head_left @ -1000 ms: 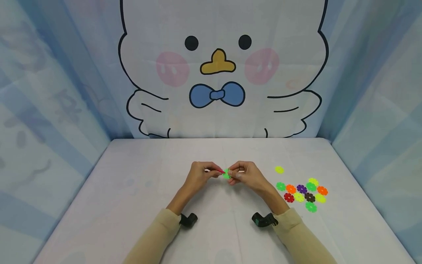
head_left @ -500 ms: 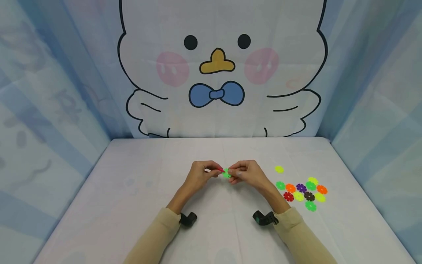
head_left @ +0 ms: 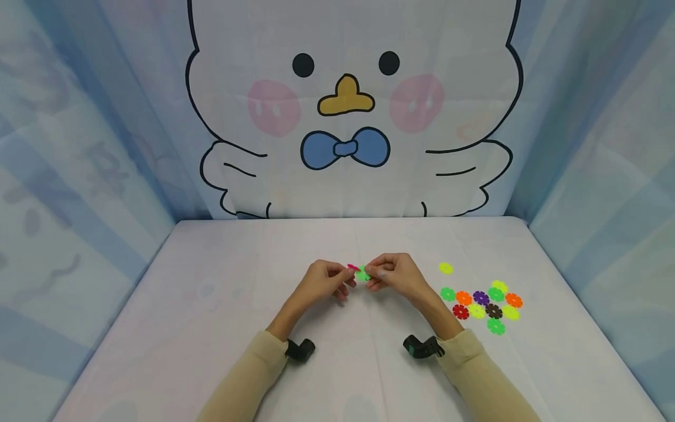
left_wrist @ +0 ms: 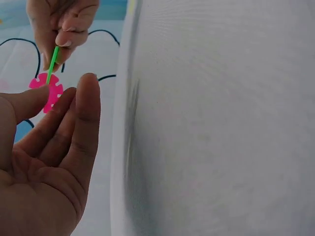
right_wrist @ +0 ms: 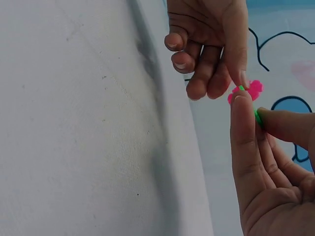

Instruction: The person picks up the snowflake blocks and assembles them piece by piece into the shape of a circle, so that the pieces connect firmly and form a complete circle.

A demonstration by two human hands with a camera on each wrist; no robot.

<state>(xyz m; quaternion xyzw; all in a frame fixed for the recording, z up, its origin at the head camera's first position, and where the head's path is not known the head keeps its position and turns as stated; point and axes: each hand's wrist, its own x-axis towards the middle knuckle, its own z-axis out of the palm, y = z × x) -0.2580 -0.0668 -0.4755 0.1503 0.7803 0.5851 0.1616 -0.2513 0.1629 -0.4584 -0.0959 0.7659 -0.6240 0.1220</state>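
Fingers [left_wrist: 85, 123] spread, left hand [head_left: 323, 281] at pink disc [left_wrist: 55, 90], right hand [head_left: 396, 274] pinching green disc [left_wrist: 52, 63]

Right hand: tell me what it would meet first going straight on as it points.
Probably the pink notched disc, which the green disc in the right hand seems to touch; the left hand lies beyond, though depth is unclear.

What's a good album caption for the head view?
A green disc meets a pink disc between left hand and right hand, colourful discs on the table.
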